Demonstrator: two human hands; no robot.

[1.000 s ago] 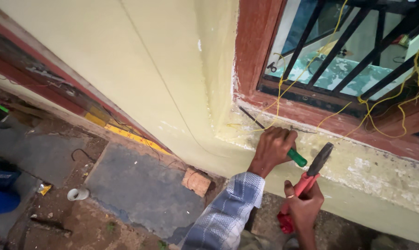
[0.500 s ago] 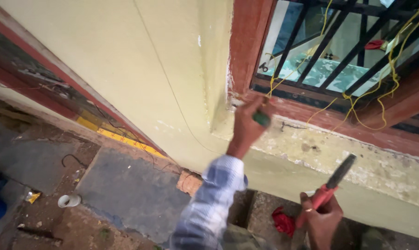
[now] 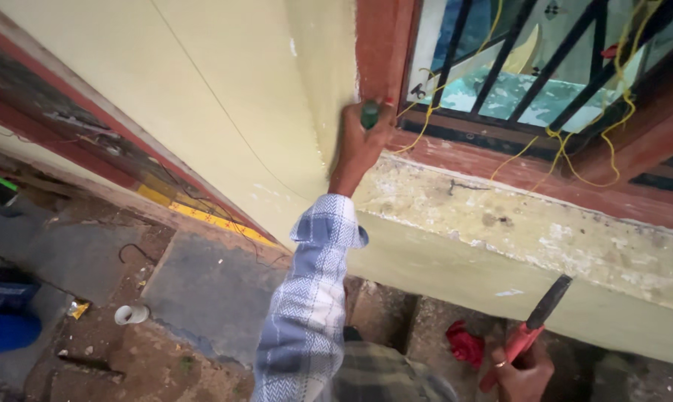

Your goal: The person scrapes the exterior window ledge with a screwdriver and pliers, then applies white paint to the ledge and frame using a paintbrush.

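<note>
Change since earlier: Raised from the sill, the left hand [image 3: 360,145] now presses its tool at the corner where the wall meets the window frame; the right hand [image 3: 521,372] has dropped low and away from the sill, taking the hammer with it.
Left hand: fingers closed tight round the green-handled tool [image 3: 369,114], probably a chisel or screwdriver; only the handle's butt end shows, the shaft is hidden behind the fist.
Tool position: far side of the scene, at the edge of the reddish-brown wooden window frame [image 3: 381,52], just above the left end of the worn, chipped concrete sill [image 3: 530,223].
Tool axis: seems to run away from the camera into the wall corner, the butt facing near; the exact tilt cannot be told.
Right hand: clamped on the red handle of the hammer with a dark head [image 3: 533,324], near the bottom right; a ring shows on one finger.
Hammer axis: slants up and to the right, head uppermost.
Key relation: the tool's butt lies up, left and far from the hammer head, well apart, with the sill between them; the left hand alone is at the tool.
Sleeve: blue-and-white checked shirt sleeve [image 3: 306,298] runs from near centre up to the left wrist.
Around: yellow wire [image 3: 567,145] looped through the black window bars [image 3: 500,59]; red cloth [image 3: 464,344] on the ground just left of the right hand; white tape roll [image 3: 131,314] and blue container [image 3: 5,331] at near left.
</note>
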